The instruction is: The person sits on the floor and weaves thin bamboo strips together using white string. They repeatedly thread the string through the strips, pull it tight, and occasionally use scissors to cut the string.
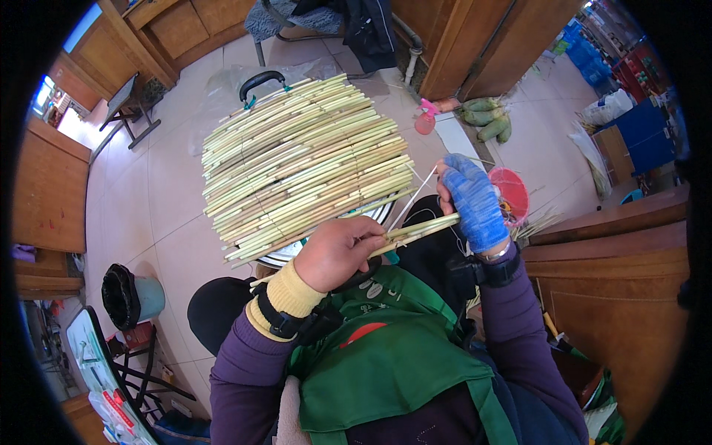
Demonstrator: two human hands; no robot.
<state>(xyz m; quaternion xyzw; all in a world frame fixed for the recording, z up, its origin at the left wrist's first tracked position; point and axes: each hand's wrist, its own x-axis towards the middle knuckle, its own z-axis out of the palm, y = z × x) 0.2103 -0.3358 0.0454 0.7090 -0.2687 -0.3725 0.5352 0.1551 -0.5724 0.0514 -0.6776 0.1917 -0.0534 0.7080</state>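
A mat of pale green stalks (pixel 311 161), bound with rows of thin cord, lies before me on a round metal-rimmed frame with black handles. My left hand (pixel 345 247), bare with a yellow cuff at the wrist, pinches a few loose stalks (pixel 414 233) at the mat's near edge. My right hand (pixel 473 200) wears a blue fingerless glove and is closed around the right end of these stalks. A white cord (pixel 425 182) runs from its raised fingertips down towards the stalks by my left hand.
A pink spray bottle (pixel 425 118) and green-husked corn cobs (pixel 489 118) are on the tiled floor beyond my right hand. A red basket (pixel 509 194) sits beside that hand. At left are a lined bin (pixel 147 297), a folding stool (pixel 129 108) and a small table (pixel 100 361).
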